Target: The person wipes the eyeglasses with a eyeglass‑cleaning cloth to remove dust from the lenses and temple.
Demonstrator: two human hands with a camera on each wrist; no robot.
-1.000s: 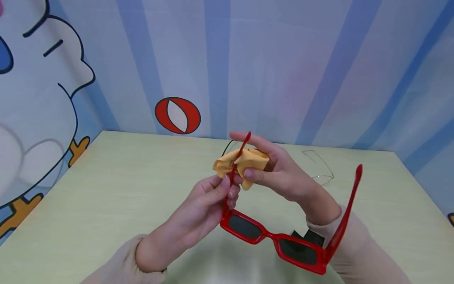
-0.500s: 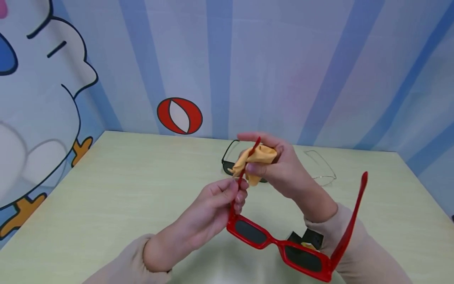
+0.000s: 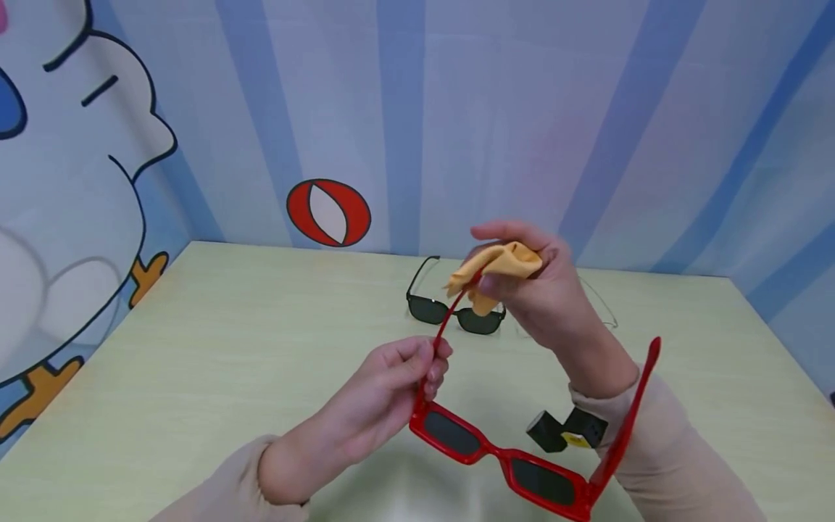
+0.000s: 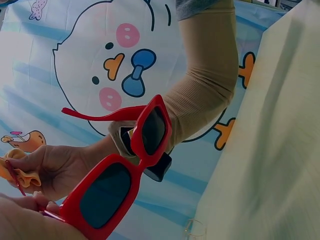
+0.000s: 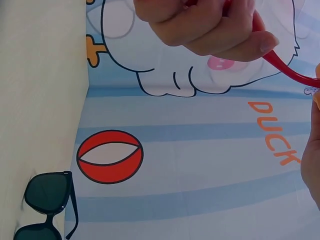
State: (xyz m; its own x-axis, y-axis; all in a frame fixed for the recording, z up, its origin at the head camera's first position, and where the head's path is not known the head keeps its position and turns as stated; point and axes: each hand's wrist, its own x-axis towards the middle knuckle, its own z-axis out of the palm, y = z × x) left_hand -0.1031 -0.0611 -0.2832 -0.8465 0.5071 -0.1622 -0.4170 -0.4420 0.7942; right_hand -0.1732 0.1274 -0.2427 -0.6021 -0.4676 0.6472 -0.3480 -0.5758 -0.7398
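Red-framed sunglasses point(image 3: 488, 451) with dark lenses are held up over the table, both temples unfolded. My left hand point(image 3: 385, 395) grips one temple close to its hinge, thumb on top. A folded yellow cloth point(image 3: 499, 262) is pinched in my right hand point(image 3: 554, 297) around the tip of that same temple, with the index finger stretched out above it. In the left wrist view the red frame point(image 4: 132, 175) fills the middle, the cloth point(image 4: 25, 175) at the left edge. The right wrist view shows the left hand's curled fingers point(image 5: 210, 25) around the red temple point(image 5: 290, 72).
Black sunglasses point(image 3: 427, 309) lie toward the back of the table point(image 3: 228, 348). Behind the right wrist is a pair of thin wire-framed glasses point(image 3: 603, 308), partly hidden. A black camera point(image 3: 580, 428) sits on the right wrist. A printed backdrop point(image 3: 496, 130) stands behind the table.
My right hand has slid the cloth up and right along the temple to its tip. The black sunglasses have come into view behind it. The left hand keeps its grip.
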